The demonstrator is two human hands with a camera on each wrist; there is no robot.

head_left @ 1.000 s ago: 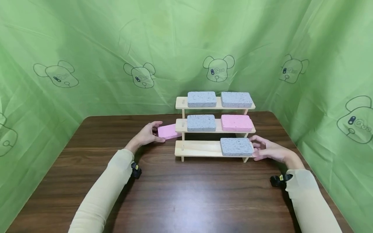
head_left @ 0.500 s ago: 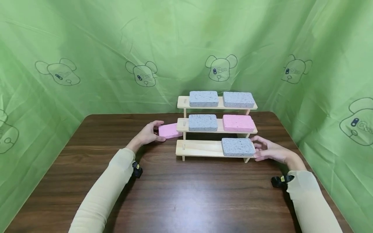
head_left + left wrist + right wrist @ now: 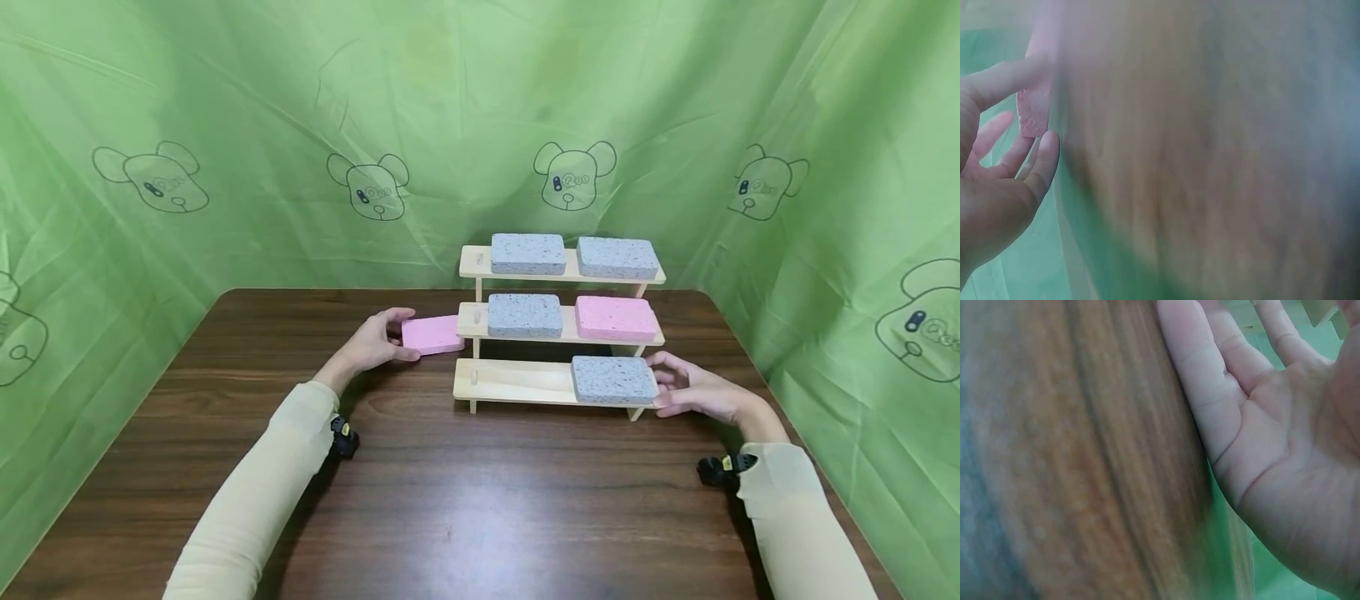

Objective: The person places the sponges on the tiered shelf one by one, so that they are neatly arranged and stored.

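Note:
At the left of the three-tier wooden rack, my left hand pinches a pink sponge by its left end. The sponge's right end meets the middle shelf's left end in the head view. In the left wrist view my thumb and fingers lie on either side of the pink sponge. My right hand has thumb and fingers around the right end of the grey speckled sponge on the lowest shelf. Whether they also touch the shelf is hard to tell; the right wrist view cuts off these fingertips.
Two grey sponges lie on the top shelf. The middle shelf bears a grey sponge at left and a pink one at right. A brown wooden table carries the rack, with a green curtain behind and at both sides.
The left hand has drawn slightly left with the pink sponge, showing more of it beside the rack. My right hand stays at the lowest shelf's right end. The head view has shifted slightly.

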